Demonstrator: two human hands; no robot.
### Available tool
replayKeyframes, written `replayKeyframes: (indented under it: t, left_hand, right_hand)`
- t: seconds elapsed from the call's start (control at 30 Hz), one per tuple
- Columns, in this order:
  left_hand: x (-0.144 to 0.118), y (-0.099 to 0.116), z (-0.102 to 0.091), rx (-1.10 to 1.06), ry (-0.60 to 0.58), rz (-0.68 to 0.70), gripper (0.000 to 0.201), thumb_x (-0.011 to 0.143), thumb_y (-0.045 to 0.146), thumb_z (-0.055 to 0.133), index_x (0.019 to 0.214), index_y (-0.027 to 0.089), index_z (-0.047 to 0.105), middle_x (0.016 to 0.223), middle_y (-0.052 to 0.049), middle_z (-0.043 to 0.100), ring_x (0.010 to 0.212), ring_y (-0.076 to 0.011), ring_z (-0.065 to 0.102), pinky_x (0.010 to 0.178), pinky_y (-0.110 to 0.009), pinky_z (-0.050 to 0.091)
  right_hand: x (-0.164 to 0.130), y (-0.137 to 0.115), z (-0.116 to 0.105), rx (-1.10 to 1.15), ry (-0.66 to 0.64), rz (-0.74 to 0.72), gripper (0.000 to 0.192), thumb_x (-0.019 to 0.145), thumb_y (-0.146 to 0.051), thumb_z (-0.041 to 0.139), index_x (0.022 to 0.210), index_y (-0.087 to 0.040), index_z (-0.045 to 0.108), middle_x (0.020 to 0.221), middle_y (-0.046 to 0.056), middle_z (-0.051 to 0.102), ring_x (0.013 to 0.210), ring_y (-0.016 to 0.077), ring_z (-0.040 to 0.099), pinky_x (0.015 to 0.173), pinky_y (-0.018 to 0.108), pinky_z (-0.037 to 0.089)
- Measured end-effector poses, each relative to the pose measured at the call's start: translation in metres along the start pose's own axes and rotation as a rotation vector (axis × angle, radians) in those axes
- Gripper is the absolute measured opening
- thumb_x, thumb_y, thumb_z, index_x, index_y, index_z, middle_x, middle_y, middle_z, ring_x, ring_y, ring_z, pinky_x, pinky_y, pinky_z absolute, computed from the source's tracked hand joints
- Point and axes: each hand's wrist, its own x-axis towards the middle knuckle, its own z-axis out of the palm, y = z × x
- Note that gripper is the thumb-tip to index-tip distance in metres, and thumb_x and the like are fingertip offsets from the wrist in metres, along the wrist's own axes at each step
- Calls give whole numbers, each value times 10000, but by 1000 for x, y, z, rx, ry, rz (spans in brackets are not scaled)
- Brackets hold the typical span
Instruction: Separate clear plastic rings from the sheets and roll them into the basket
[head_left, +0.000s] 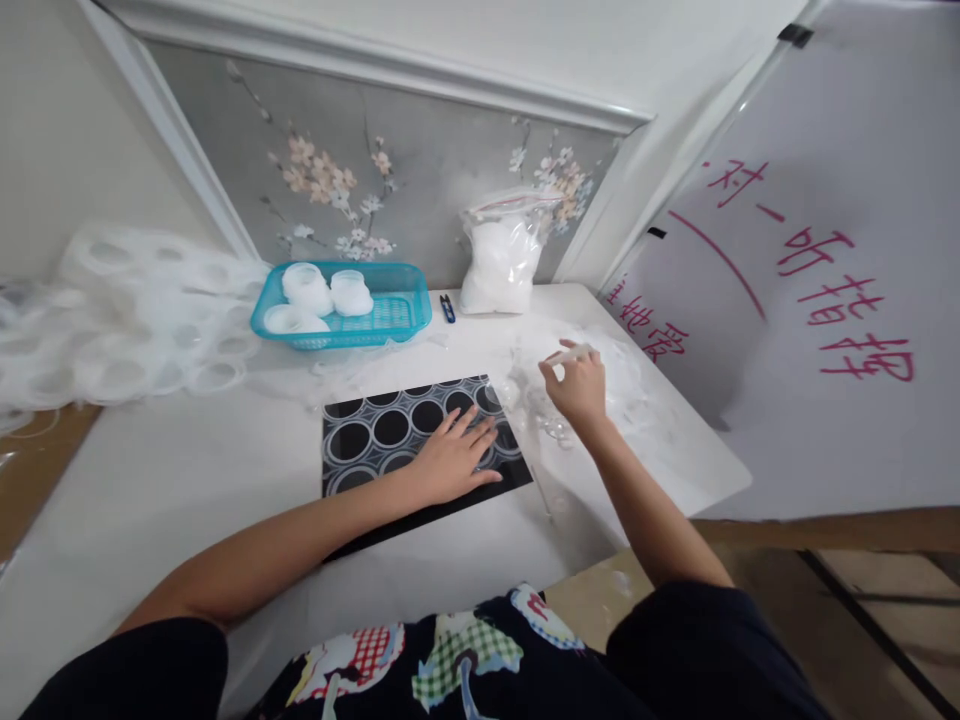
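My left hand (454, 458) lies flat with its fingers spread on a black sheet (352, 412) printed with pale rings. A see-through ringed layer seems to cover the sheet, but I cannot tell its edges. To the right, my right hand (583, 385) is raised with thumb and fingers pinched on a small whitish strip (571, 354). Below and around that hand spreads a heap of clear plastic scraps (626, 385). What the strip belongs to cannot be made out.
A blue basket (416, 312) at the back holds several stacks of white rings (306, 288). Small blue thread snips (448, 308) lie between it and a zip bag of white material (501, 262). Ring-cut sheets (120, 320) pile up at left. A whiteboard (810, 250) stands at right.
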Motion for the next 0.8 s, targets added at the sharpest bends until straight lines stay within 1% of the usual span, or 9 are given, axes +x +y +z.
replayKeyframes:
  t: [0.07,0.17,0.23,0.3,0.47,0.63,0.67,0.73,0.8]
  left_hand:
    - [-6,8,1,15,7,82,631,965,598,387,1382,141,514,1484,-99,450,1435,-337,274,1163,-493,188]
    - [-14,18,4,29,-14,164,591,982,569,369,1341,137,553,1425,-93,523,1396,-321,351,1145,-475,229]
    - [-16,23,5,40,-24,178,589,981,569,375,1336,135,555,1408,-98,540,1372,-324,386,1126,-474,256]
    - [-17,28,6,52,-21,172,597,977,574,380,1327,127,560,1394,-109,552,1358,-334,398,1109,-477,272]
    - [-13,38,4,75,-23,117,626,965,603,375,1299,111,572,1407,-139,532,1348,-343,402,1091,-457,282]
    - [-10,39,2,79,-38,98,635,959,622,360,1299,127,568,1399,-144,536,1334,-344,406,1078,-455,287]
    - [-10,39,2,74,-41,96,629,959,621,363,1302,135,566,1391,-141,542,1324,-341,413,1073,-454,290]
    - [-9,39,0,49,-54,92,627,952,620,384,1309,136,559,1384,-140,547,1283,-337,443,1057,-448,303]
    - [-10,40,-3,8,-71,86,646,944,617,407,1327,116,544,1389,-151,538,1238,-335,466,1044,-447,312]
  right_hand:
    - [-35,-6,4,265,-63,-14,195,863,-318,575,807,-172,691,984,128,717,1032,300,617,878,443,461]
    - [-83,-12,11,579,-203,118,243,856,-416,594,832,-191,683,841,72,720,799,231,665,699,347,507]
    - [-104,-15,15,679,-246,218,259,828,-442,633,822,-189,682,799,62,716,734,216,665,652,323,511]
    - [-115,-16,17,725,-251,267,259,821,-442,648,813,-186,688,803,63,718,726,211,670,663,320,523]
    - [-116,-15,20,701,-216,233,212,827,-410,656,807,-206,714,859,64,729,790,218,682,723,333,539]
    - [-116,-12,22,638,-212,171,180,854,-376,643,818,-215,715,840,60,732,785,224,679,719,348,545]
    - [-118,-12,22,597,-196,126,169,866,-362,634,827,-219,715,842,60,734,819,232,675,740,359,545]
    - [-125,-12,23,472,-161,-23,148,897,-313,599,850,-229,710,880,60,746,976,260,648,840,402,527]
    - [-131,-12,24,314,-142,-214,142,918,-253,566,874,-246,701,941,46,757,1166,275,569,987,457,449]
